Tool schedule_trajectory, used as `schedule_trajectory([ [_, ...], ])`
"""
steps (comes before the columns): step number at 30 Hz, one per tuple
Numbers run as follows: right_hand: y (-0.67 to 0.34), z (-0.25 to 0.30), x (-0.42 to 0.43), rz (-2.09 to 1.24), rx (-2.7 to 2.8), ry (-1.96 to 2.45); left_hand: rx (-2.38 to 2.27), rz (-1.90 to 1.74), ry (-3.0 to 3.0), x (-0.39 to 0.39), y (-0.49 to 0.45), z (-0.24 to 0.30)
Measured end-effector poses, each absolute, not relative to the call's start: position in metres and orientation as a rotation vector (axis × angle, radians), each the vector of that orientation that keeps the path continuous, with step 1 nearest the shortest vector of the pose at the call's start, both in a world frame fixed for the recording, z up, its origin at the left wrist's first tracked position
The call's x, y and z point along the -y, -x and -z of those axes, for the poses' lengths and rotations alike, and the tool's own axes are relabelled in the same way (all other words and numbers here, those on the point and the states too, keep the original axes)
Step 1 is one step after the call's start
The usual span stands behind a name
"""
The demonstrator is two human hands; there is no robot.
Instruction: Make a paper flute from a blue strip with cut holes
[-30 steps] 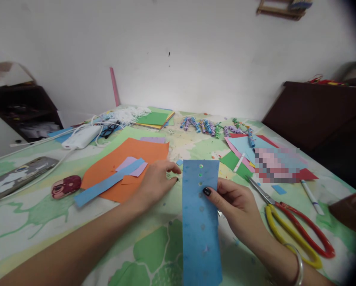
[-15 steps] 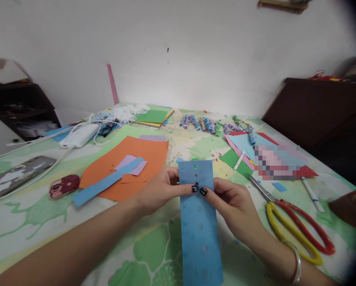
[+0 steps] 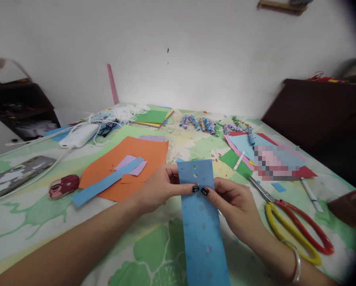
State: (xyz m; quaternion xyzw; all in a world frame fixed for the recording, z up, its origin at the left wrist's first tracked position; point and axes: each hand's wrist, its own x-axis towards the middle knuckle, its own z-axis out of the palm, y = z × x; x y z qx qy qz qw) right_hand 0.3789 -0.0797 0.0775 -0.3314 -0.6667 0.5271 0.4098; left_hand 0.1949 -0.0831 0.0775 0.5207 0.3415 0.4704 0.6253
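Note:
A long blue paper strip stands between my hands, with a row of round holes and circle marks down its middle. My left hand pinches its left edge, thumb across the front and fingers behind. From the right side, my right hand grips it the same way, its thumb tip close to the left one. Behind the strip my fingers are mostly hidden. Scissors with one yellow and one red handle lie just right of my right hand. Orange paper lies beyond my left hand, bearing a narrow blue strip.
Curled paper rolls lie at the back near the wall. White string and stacked coloured paper are back left. A power bank, phone and red case sit left; a marker lies right.
The lower part of the blue paper strip has swung slightly to the right. Both hands keep their pinch on it, almost in place.

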Motion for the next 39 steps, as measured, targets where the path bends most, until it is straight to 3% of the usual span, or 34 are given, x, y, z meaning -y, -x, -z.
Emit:
schedule_trajectory([
  [20,-0.3790,-0.0753,0.0812,-1.124,1.910,0.973,-0.939,-0.956,-1.224,0.0831,-0.1899,-0.0803],
  [30,-0.3767,-0.0733,0.0774,-1.327,1.791,0.975,-0.972,-1.022,-1.170,0.0818,-0.1940,-0.0780],
  [39,-0.3773,-0.0743,0.0787,-1.087,1.839,0.945,-0.961,-1.057,-1.309,0.0809,-0.1960,-0.0789],
])
